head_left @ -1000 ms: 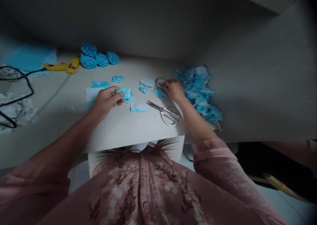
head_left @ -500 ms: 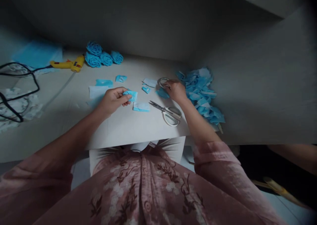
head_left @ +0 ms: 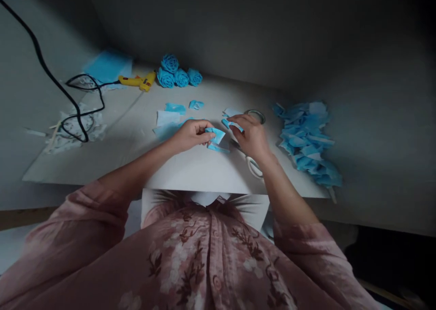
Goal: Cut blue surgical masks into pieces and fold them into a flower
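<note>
My left hand [head_left: 191,135] is closed on a small folded blue paper piece [head_left: 215,135], held just above the white table [head_left: 190,169]. My right hand [head_left: 251,135] sits close beside it, fingers curled around another small blue scrap [head_left: 227,123] at its fingertips. A further blue scrap [head_left: 218,148] lies on the table under the hands. White-handled scissors [head_left: 254,167] lie beneath my right wrist, mostly hidden by it. A tape roll [head_left: 256,115] rests just beyond my right hand.
A heap of cut blue paper pieces [head_left: 306,139] lies at the right. Three blue paper roses [head_left: 179,76] and a yellow glue gun [head_left: 138,81] with a black cord [head_left: 80,110] sit at the far left. More loose blue scraps [head_left: 173,112] lie behind my left hand.
My right hand left the tape roll and came in toward my left hand with a blue scrap. The view shifted, so the table contents now appear further right.
</note>
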`<state>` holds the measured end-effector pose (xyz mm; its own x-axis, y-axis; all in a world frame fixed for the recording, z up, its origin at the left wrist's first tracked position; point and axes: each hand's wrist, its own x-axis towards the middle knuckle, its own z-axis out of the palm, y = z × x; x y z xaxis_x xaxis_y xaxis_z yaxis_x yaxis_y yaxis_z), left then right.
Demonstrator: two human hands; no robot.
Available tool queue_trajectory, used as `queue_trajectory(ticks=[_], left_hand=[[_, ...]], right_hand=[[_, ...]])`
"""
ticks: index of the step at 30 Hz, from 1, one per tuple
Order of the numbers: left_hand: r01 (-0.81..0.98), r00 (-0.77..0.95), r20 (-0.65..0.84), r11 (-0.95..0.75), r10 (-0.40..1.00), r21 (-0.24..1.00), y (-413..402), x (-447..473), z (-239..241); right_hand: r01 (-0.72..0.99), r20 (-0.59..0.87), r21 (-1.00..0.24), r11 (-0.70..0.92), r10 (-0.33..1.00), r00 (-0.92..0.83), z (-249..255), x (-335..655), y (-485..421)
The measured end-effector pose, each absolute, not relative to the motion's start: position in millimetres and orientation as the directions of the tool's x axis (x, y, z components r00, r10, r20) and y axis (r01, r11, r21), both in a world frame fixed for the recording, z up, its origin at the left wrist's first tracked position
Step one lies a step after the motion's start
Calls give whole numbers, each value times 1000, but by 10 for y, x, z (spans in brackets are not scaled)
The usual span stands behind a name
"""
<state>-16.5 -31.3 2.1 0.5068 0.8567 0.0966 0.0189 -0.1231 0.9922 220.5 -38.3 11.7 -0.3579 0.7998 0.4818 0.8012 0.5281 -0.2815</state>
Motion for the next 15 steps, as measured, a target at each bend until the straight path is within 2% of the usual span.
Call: queue_trajectory(ticks=[3,7,9,12,15], left_hand=[[0,430,106,-118,897,993,-282,-162,16],[-24,239,113,-111,964,994,-191,-164,37],[-43,110,99,-95,989,995,-128,-199,120],[-109,-89,138,-148,986,983,-43,-356,354],[-249,-249,278,-339,928,907,-38,-668,594]], right_hand=[[774,567,-336,537,771,-289,132,2236,-540],[699,654,-552,455,756,25,18,2333,-853],[636,623,-661,399,764,169,-86,2432,-971],[596,549,-738,317,795,258,-207,2661,-1071],[591,538,-754,288,786,304,-259,2917,-1169]])
